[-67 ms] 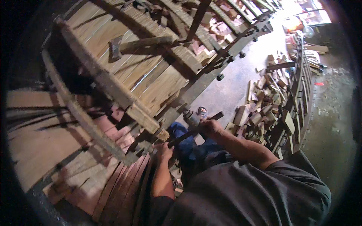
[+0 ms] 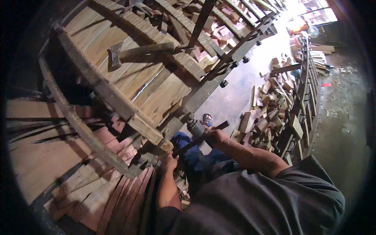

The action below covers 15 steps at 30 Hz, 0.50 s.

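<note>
A dark straight bar (image 2: 190, 145) runs slantwise in front of me, across the end of a thick metal screw clamp (image 2: 194, 127) on the frame's side. My right hand (image 2: 216, 137) is wrapped round its upper right part, with the tip sticking out past the fist. At the lower left end my left hand (image 2: 169, 161) is closed on the same bar, close to a wooden block's end (image 2: 167, 146). Left of that hand is a rusty metal fitting (image 2: 146, 160). A hammer-like tool, perhaps an axe (image 2: 145, 51), with a wooden handle lies on the clamped boards (image 2: 131, 80).
Heavy wooden beams (image 2: 100, 80) cross the boards on the left. Stacked reddish planks (image 2: 127, 199) lie at lower left. Loose wood offcuts (image 2: 266, 111) are heaped on the right, beside a long metal rack (image 2: 306, 84). More clamp ends (image 2: 224, 84) jut from the frame's edge.
The whole view has shifted slightly, so the frame and boards sit a little further left. Both hands keep their hold on the bar, whose slant is nearly the same.
</note>
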{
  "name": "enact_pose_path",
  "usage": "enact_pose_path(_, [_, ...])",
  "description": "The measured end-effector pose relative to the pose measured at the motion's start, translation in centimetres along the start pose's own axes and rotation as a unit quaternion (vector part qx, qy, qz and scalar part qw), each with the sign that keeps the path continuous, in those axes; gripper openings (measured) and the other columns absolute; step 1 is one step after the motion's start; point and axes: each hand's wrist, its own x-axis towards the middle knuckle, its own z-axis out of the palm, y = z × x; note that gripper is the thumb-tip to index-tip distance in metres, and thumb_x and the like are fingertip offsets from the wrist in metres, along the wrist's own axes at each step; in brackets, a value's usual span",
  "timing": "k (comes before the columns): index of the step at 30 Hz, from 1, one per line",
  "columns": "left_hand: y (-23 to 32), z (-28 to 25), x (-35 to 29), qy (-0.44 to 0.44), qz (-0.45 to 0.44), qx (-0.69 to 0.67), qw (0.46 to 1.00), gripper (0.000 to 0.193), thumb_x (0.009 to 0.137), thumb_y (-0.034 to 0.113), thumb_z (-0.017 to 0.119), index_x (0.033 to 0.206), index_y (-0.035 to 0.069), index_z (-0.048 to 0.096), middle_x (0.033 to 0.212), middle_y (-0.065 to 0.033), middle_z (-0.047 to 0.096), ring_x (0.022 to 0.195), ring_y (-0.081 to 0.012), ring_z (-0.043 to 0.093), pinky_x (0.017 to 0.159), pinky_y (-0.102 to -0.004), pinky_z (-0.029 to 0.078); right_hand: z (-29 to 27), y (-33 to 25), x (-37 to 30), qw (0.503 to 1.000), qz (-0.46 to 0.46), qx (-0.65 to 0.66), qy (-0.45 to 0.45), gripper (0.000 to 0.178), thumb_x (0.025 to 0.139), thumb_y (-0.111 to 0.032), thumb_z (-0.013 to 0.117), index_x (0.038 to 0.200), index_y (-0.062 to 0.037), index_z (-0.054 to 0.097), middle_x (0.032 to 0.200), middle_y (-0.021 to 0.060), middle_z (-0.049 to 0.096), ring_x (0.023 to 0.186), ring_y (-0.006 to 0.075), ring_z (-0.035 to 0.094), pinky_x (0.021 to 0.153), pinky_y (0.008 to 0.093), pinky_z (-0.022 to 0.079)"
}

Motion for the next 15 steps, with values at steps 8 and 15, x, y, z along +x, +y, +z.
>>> enact_pose_path(8, [-4.6, 2.5, 7.6, -0.013, 0.090, 0.218, 0.972, 0.068, 0.083, 0.060, 0.059, 0.129, 0.011, 0.057, 0.128, -0.0210, 0.059, 0.121, -0.0445, 0.054, 0.098, -0.0640, 0.037, 5.6, -6.2, -2.7, 0.998, 0.062, -0.010, 0.011, 0.015, 0.085, 0.013, 0.058, 0.093, 0.0013, 0.063, 0.123, 0.0135, 0.059, 0.126, 0.0267, 0.052, 0.103, 0.0362, 0.039])
enact_pose_path(15, [-7.4, 4.6, 10.9, -0.020, 0.200, 0.113, 0.973, 0.040, 0.073, 0.040, 0.081, 0.072, 0.004, 0.065, 0.061, -0.0099, 0.053, 0.061, -0.0231, 0.056, 0.056, -0.0440, 0.045, -0.4, -1.3, 0.7, 0.995, 0.005, -0.065, -0.081, 0.012, 0.089, 0.008, 0.060, 0.097, -0.0012, 0.062, 0.117, 0.0096, 0.061, 0.129, 0.0259, 0.050, 0.110, 0.0354, 0.035])
